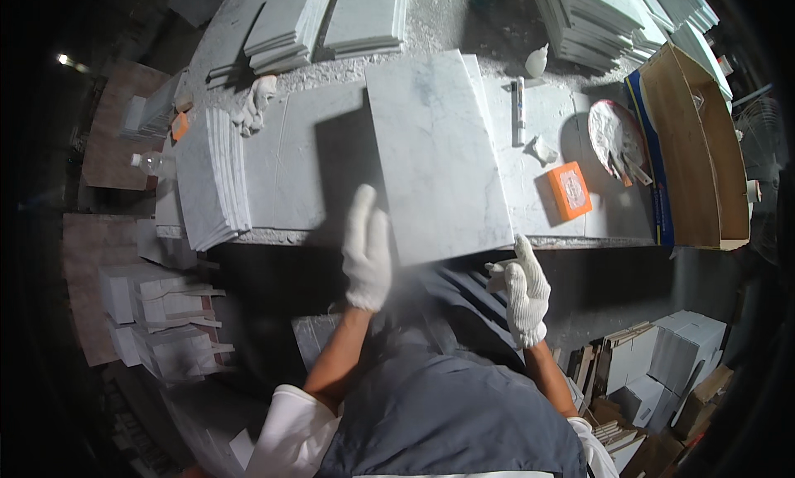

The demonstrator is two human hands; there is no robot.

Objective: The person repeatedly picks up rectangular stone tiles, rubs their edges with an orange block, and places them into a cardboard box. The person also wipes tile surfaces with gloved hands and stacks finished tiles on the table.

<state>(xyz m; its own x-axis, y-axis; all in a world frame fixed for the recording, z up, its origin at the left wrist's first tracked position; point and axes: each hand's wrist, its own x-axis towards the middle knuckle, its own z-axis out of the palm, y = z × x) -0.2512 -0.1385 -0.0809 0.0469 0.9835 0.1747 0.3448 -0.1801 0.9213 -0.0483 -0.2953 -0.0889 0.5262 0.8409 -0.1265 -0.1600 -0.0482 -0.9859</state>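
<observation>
A pale grey-veined marble tile (443, 159) lies at a slant in front of me, its near edge reaching past the worktable's front edge. Another tile's edge (478, 76) shows from under its far right side. My left hand (366, 259), in a white knitted glove, is beside the tile's lower left edge with the fingers stretched out. At the lower right corner, my gloved right hand (526, 300) has its fingers apart, one fingertip close to that corner. Whether either palm presses on the tile cannot be seen. The tile throws a dark shadow to its left.
Tile stacks stand at the back left (364, 19), back right (592, 19) and left (214, 180) of the worktable (298, 159). An orange box (569, 191), a marker (518, 112), a round dish (617, 139) and an open carton (687, 147) are on the right. White boxes (161, 312) stand lower left.
</observation>
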